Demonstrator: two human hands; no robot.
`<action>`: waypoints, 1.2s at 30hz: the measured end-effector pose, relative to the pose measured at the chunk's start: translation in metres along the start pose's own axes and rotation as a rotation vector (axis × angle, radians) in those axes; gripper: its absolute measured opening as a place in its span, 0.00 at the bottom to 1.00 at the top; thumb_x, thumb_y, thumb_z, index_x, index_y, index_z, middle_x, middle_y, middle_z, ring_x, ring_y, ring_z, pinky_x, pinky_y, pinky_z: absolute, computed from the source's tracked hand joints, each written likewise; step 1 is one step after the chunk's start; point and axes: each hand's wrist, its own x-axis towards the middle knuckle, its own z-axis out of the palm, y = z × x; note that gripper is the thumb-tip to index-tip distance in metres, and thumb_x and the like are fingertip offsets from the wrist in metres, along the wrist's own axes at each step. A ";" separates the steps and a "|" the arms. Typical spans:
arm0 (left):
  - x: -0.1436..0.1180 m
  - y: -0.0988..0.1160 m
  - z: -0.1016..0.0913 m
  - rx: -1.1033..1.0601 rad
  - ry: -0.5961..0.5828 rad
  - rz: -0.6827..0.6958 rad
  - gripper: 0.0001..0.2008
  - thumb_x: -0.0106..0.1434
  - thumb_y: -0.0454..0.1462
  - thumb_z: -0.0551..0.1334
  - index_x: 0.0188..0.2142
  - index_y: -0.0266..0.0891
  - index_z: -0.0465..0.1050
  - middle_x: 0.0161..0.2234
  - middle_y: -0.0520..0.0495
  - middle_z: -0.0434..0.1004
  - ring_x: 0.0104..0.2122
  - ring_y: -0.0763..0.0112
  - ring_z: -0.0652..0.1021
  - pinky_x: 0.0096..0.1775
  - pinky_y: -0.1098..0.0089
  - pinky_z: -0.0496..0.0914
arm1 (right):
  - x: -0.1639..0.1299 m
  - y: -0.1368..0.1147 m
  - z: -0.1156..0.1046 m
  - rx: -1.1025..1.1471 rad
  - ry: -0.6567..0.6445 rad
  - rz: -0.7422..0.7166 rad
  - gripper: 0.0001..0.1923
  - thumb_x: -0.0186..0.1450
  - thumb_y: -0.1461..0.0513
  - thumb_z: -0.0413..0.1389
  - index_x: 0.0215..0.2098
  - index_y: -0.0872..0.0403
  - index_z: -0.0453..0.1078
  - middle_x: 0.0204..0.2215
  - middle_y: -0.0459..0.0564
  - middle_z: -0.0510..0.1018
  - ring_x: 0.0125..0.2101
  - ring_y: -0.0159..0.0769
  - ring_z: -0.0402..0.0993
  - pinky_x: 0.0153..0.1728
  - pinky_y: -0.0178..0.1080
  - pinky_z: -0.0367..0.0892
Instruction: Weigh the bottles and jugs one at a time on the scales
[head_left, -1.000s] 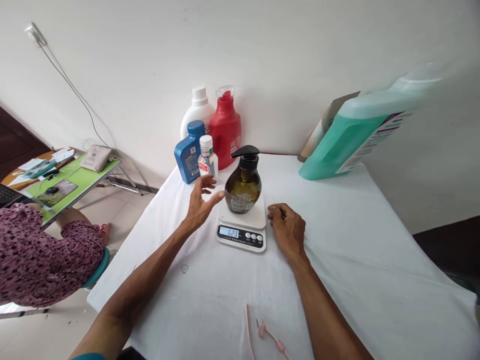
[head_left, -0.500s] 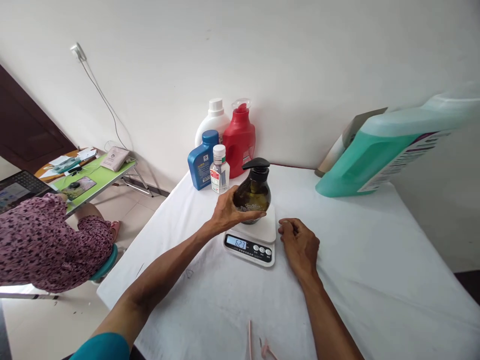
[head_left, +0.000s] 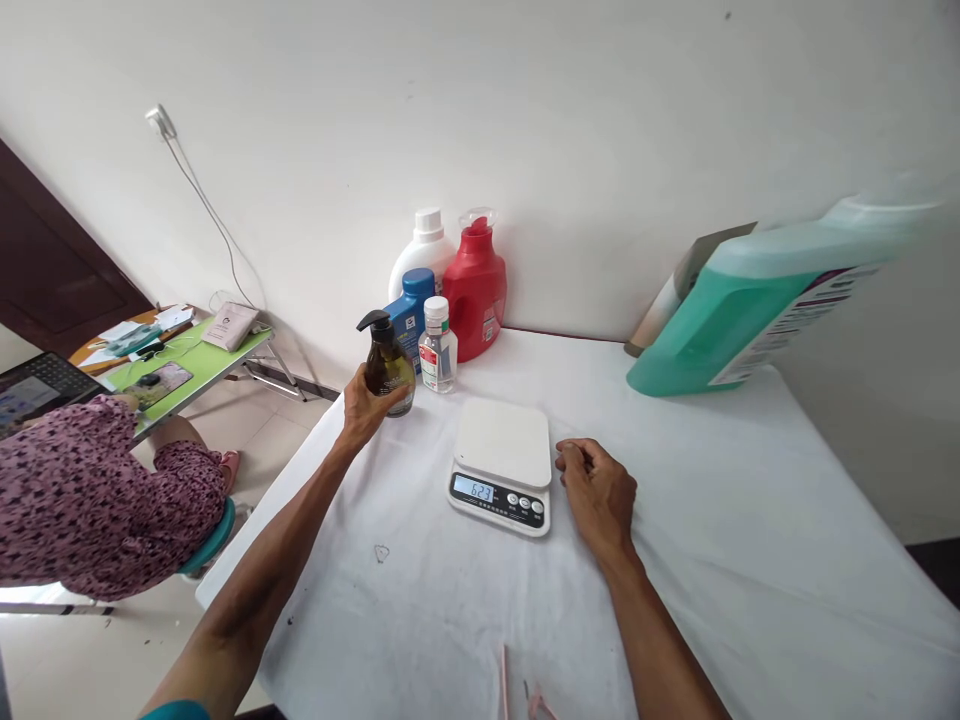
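My left hand is wrapped round a dark pump bottle at the table's left edge, beside the other bottles. A white digital kitchen scale lies in the middle with a bare platform; its display reads 623. Just right of the scale, my right hand rests on the cloth with curled fingers. Whether anything is inside those fingers is hidden. Close to the pump bottle stand a small clear bottle with a white cap and a blue bottle, partly covered.
Against the wall stand a red jug and a white bottle. A large green-liquid jug is at the right rear. Pink cords lie at the front. A person sits left by a green table.
My left hand has taken the pump bottle off the scale and carried it left, beside the blue and clear bottles. My right hand has stayed in place. The display still shows 623.
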 end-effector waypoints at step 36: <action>-0.017 0.167 0.223 -0.131 -0.502 0.373 0.34 0.58 0.48 0.77 0.55 0.36 0.67 0.52 0.32 0.76 0.50 0.52 0.79 0.52 0.53 0.74 | 0.003 0.003 0.011 0.016 0.083 -0.080 0.15 0.72 0.59 0.47 0.33 0.50 0.73 0.28 0.50 0.82 0.29 0.40 0.74 0.34 0.37 0.59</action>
